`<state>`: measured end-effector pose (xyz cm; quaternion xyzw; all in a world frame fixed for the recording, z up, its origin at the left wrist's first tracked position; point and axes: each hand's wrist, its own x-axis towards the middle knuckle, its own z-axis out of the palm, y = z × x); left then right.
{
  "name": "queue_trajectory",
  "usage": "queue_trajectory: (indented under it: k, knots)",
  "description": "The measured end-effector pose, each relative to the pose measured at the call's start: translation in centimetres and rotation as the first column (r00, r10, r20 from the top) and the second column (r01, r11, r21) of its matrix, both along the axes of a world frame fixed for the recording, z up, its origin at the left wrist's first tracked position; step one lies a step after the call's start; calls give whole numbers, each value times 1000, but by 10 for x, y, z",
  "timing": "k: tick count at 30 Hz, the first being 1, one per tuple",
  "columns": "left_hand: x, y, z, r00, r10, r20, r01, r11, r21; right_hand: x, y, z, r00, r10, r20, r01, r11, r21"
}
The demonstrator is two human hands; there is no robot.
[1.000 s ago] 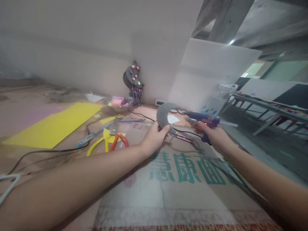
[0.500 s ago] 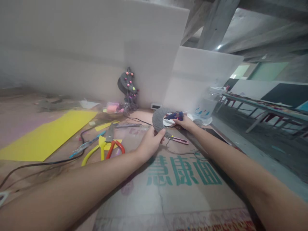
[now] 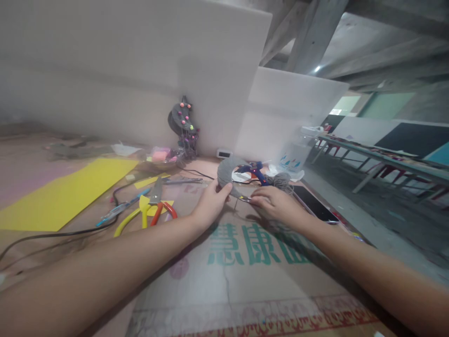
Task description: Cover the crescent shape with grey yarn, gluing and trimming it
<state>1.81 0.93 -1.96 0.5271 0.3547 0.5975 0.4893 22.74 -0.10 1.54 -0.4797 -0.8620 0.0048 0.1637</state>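
Grey crescent (image 3: 226, 174), opening rightward, is pinched between our left hand's (image 3: 213, 200) thumb and fingers, toward the bench's (image 3: 206, 164) far edge. Our right hand (image 3: 275, 202), nearer the right edge, grips a small cutter (image 3: 244, 199), its length pointing left at the crescent's lower end; whether it is lifted, we cannot tell.
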Motion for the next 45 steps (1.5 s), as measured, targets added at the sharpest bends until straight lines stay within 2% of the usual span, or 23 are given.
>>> queue_trajectory:
  k: [5,8,11,15,19,22,26,32,42,45]
  knots:
    - [0,1,0,999,22,24,-21,1000,-20,-32,-27,-16,975,176,-139,-187,980,-70]
    - [0,1,1,999,30,26,-30,999,-32,-38,-33,-28,947,258,-193,-261,965,12]
    - [-1,2,-1,1000,-4,-12,4,1000,6,-35,-38,-32,941,301,-158,-288,953,97]
    - [-3,5,-6,986,10,-165,4,997,80,-28,-44,-25,959,264,-98,-251,959,129]
    - [-4,-2,-4,960,34,-278,8,989,146,-20,-44,-8,982,179,-68,-160,962,219]
    - [-2,-13,0,936,27,-352,32,986,161,-15,-44,8,988,97,-118,-70,975,211]
    - [0,-20,-1,915,16,-403,73,976,204,-12,-45,23,965,65,-254,-24,987,161]
    - [-2,-18,-5,876,138,-461,31,940,340,-10,-44,24,952,59,-301,-8,986,167]
    - [0,-22,-2,864,200,-462,-15,928,373,-8,-41,25,946,35,-323,15,988,151]
    - [-1,-23,0,867,181,-464,-10,938,347,-6,-40,25,949,26,-314,21,989,146]
